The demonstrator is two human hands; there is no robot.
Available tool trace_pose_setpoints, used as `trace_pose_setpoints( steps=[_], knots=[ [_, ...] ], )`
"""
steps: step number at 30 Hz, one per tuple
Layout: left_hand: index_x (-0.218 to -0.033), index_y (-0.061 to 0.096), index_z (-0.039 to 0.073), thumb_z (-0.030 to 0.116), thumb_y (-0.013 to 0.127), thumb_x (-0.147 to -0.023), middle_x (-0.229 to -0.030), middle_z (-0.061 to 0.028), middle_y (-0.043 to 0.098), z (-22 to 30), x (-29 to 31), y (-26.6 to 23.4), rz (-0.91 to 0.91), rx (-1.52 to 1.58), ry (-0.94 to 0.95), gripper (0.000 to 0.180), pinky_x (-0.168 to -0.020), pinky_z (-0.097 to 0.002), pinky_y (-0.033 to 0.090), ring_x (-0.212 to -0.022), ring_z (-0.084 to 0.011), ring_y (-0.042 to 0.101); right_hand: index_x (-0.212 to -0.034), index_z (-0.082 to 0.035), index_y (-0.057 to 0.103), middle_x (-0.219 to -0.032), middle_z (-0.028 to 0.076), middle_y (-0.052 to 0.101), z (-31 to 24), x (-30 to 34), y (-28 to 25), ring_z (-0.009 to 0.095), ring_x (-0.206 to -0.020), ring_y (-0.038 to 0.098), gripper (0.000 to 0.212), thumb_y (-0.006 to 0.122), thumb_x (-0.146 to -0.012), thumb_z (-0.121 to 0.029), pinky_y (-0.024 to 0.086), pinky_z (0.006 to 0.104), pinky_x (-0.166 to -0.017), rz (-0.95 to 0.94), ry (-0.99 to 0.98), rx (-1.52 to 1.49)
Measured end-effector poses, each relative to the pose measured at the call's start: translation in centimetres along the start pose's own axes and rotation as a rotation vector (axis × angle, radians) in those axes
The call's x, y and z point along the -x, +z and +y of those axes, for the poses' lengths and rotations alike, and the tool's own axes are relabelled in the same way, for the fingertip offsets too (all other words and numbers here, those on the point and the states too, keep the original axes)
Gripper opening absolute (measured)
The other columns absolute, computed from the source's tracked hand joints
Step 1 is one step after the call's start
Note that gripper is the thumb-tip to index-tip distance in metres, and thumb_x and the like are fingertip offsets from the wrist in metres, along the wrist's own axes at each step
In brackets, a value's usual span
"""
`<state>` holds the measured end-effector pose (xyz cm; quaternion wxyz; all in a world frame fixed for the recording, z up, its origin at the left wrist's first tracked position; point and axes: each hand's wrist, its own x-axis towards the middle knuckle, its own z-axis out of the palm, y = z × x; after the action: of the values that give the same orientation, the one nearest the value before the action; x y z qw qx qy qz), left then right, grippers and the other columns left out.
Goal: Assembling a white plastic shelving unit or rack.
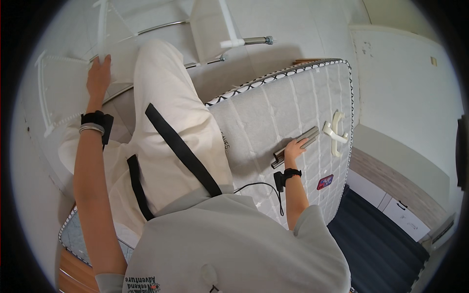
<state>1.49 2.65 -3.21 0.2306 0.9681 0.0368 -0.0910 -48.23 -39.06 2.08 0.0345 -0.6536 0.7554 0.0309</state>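
Note:
A white plastic shelf rack [210,36] with metal poles lies on its side at the upper left. My left hand [99,75] is on it, its fingers closed around the joint where a pole meets a white panel. My right hand [295,150] is closed on short silver metal tubes [309,136], which lie side by side on the quilted mattress [264,112]; the palm hides their middle. Beyond these tubes sits a white plastic bracket piece [336,133] with curved ends.
A phone [325,182] with a colourful case lies on the mattress, right of my right wrist. A black cable [264,183] runs from that wrist's band. My bent leg [166,97] separates the rack from the mattress. White drawers [405,217] stand at the right, beside a dark ridged surface [376,239].

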Motion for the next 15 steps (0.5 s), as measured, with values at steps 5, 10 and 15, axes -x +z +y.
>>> trace_pose_setpoints(
  steps=[5,10,15],
  knots=[
    [-0.123,0.046,0.005,0.052,0.04,-0.083,-0.114,-0.0202,0.055,-0.1,-0.3,0.1,-0.042,0.009,0.006,0.063,-0.09,-0.0423,0.038,-0.107,-0.0371,0.05,-0.14,-0.017,0.017,-0.136,0.035,0.014,3.2,-5.6,1.4,0.051,-0.119,0.03,0.062,0.042,-0.085,-0.029,0.028,0.0461,-0.1,0.098,-0.162,-0.017],
    [-0.122,0.047,0.007,0.052,0.04,-0.083,-0.114,-0.0193,0.055,-0.6,0.1,-0.7,-0.052,0.016,-0.036,0.06,-0.09,-0.0424,0.038,-0.107,-0.0371,0.05,-0.138,-0.013,0.024,-0.14,0.026,0.017,-2.2,-2.2,-2.5,0.042,-0.126,0.026,0.064,0.043,-0.082,-0.038,0.018,0.0534,-0.103,-0.063,0.082,0.014],
    [-0.12,0.048,0.009,0.052,0.04,-0.083,-0.112,-0.0197,0.056,-2.3,-1.4,1.9,0.026,-0.08,0.089,0.058,-0.089,-0.0429,0.039,-0.106,-0.0379,0.05,-0.14,-0.009,0.018,-0.146,0.013,0.012,0.8,-6.1,-0.8,0.038,-0.131,0.017,0.071,0.042,-0.083,-0.045,0.013,0.0583,-0.102,-0.076,-0.052,-0.01]
  ],
)
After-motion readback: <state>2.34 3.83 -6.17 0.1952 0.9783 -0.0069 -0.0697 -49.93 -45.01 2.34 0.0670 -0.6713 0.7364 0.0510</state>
